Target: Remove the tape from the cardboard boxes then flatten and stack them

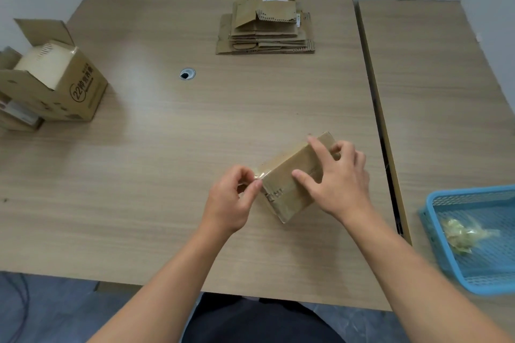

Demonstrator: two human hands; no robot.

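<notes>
A small brown cardboard box (288, 179) lies tilted on the wooden table (167, 147), wrapped with clear tape (257, 174). My left hand (232, 200) pinches the loose end of that tape at the box's left corner. My right hand (338, 178) rests on top of the box with spread fingers, holding it down. A stack of flattened boxes (266, 28) lies at the far middle of the table. At the left edge stands an open printed box (55, 78) with other boxes beside and under it.
A blue plastic basket (473, 237) at the right holds a wad of removed tape (462, 234). A round cable hole (187, 74) sits in the tabletop. A gap (376, 108) separates this table from a second one on the right.
</notes>
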